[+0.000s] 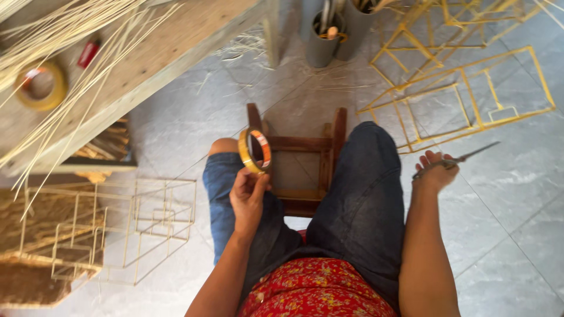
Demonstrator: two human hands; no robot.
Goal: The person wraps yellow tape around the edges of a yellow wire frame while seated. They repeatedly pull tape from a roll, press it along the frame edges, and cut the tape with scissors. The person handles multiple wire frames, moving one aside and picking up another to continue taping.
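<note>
Yellow tape, wound on a roll (254, 151) with an orange-and-white inner core, is held upright in the left hand (248, 199), whose grip is closed round the lower rim, thumb and fingers pinching it above the left knee. A pair of scissors (457, 158) is gripped in the right hand (435, 173), which is closed round the handles, with the blades pointing outward to the right over the grey tiled floor (505, 223).

The step in hand is judged to be the readying of tape and cutter: the roll is raised, yet no free end is seen pulled out, and nothing is being bound. For a next move, the loose end of the tape would have to be found and drawn, for which the right hand's fingers would need freeing from the scissors or the two hands brought together.

A small wooden stool (305, 158) is seen between the knees. Thin stick frames in yellow (470, 94) lie on the floor to the right, paler frames (135, 223) to the left. On the wooden bench (176, 47) a second tape roll (40, 86) and loose pale strips (76, 53) are laid. Grey tubes (329, 35) holding tools stand beyond. No frame lies within the hands' reach; the legs and stool occupy the space between.
</note>
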